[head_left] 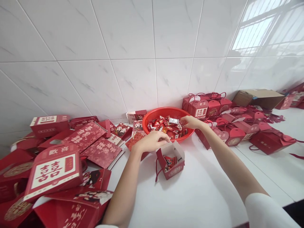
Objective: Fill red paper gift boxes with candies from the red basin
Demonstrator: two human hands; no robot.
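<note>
A small red gift box stands with its lid flaps apart on the white surface in front of me, a red wrapped candy showing inside and a dark red cord hanging at its left. My left hand is curled at the box's back left flap, closed on its edge. Behind the box, a red plastic basket holds many wrapped candies. Over the basket's right side, my right hand bends its closed fingers down among the candies; what is between the fingertips is hidden.
Red boxes and printed cards are heaped on the left. Several closed red boxes with cords stand in rows on the right, near an open cardboard box. A white tiled wall rises behind the basket.
</note>
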